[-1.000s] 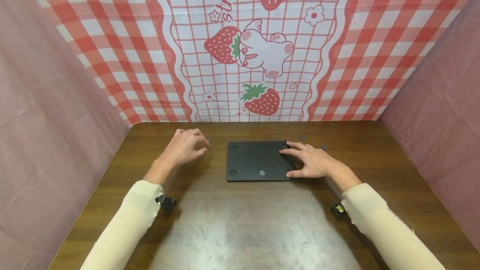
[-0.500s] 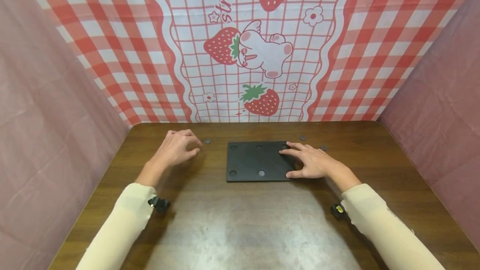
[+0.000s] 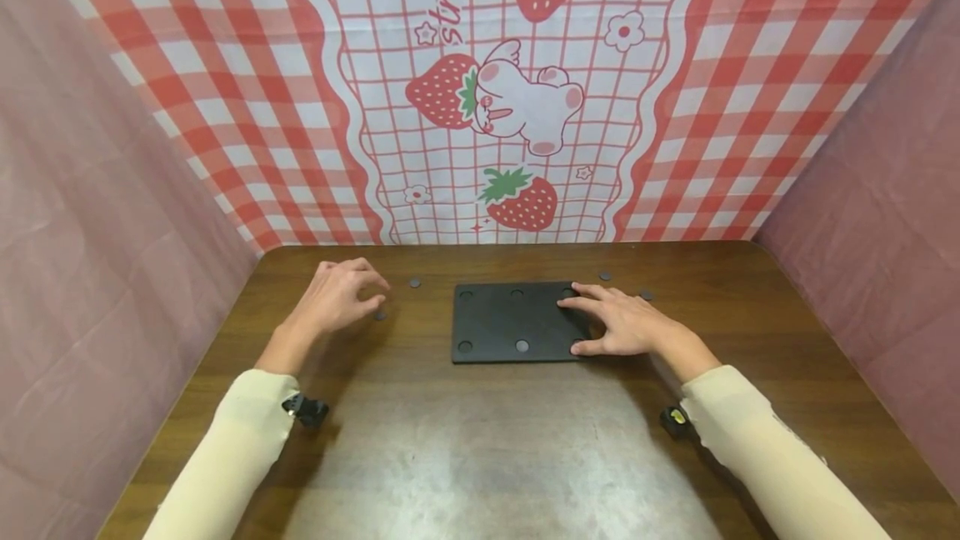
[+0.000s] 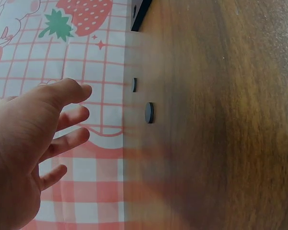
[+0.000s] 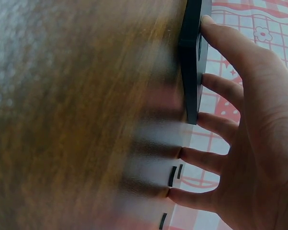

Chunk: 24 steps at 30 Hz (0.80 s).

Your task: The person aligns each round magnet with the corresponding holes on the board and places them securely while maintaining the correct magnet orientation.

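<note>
A flat black rectangular board [image 3: 495, 319] with round recesses lies on the table; a grey disc [image 3: 522, 346] sits in its middle front recess. My right hand [image 3: 624, 322] rests with spread fingers on the board's right end, thumb and fingertips touching its top, covering part of the right recesses. In the right wrist view, the other two fingertips reach past the board to the table. My left hand [image 3: 337, 297] hovers left of the board with loosely bent fingers and holds nothing. Close by its fingertips lies a small dark disc [image 4: 149, 113], with another disc [image 4: 134, 85] farther back.
Behind the board's right end lie a small disc [image 3: 605, 276] and another disc [image 3: 646, 296], near the right hand. A checked strawberry-print cloth [image 3: 525, 123] rises at the table's back edge. Pink curtains [image 3: 105, 190] hang at both sides of the wooden table [image 3: 450, 457].
My left hand has drawn left, away from the board, and two small discs beside it have come into sight. My right hand has stayed on the board.
</note>
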### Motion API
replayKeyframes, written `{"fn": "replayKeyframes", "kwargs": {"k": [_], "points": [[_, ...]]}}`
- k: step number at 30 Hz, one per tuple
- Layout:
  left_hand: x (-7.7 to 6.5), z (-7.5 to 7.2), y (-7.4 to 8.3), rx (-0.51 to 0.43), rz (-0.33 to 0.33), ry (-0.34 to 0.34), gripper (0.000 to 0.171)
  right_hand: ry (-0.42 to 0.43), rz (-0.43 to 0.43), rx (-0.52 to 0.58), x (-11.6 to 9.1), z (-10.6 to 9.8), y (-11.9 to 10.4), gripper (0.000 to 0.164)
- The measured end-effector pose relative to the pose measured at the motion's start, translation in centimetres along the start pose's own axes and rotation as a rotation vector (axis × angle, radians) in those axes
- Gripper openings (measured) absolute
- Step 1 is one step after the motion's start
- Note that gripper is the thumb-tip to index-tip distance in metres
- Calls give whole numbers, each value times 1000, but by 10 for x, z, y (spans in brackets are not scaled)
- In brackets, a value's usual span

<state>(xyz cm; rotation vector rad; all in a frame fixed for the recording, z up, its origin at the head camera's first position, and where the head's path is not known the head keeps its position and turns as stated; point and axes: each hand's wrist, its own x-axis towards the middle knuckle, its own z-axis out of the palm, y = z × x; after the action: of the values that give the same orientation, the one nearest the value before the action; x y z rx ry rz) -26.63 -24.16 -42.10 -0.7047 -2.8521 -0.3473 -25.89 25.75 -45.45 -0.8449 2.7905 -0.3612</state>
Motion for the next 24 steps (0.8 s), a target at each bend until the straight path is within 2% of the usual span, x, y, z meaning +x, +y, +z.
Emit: {"fn": "replayKeyframes", "kwargs": {"k": [11,24], "points": [[-3,10,-1,-12,-24,-39,23,0,3,0,0,0,-2,85],[-9,20,-5,-19,-24,-64,40,-5,5,-7,0,-1,0,86]]}}
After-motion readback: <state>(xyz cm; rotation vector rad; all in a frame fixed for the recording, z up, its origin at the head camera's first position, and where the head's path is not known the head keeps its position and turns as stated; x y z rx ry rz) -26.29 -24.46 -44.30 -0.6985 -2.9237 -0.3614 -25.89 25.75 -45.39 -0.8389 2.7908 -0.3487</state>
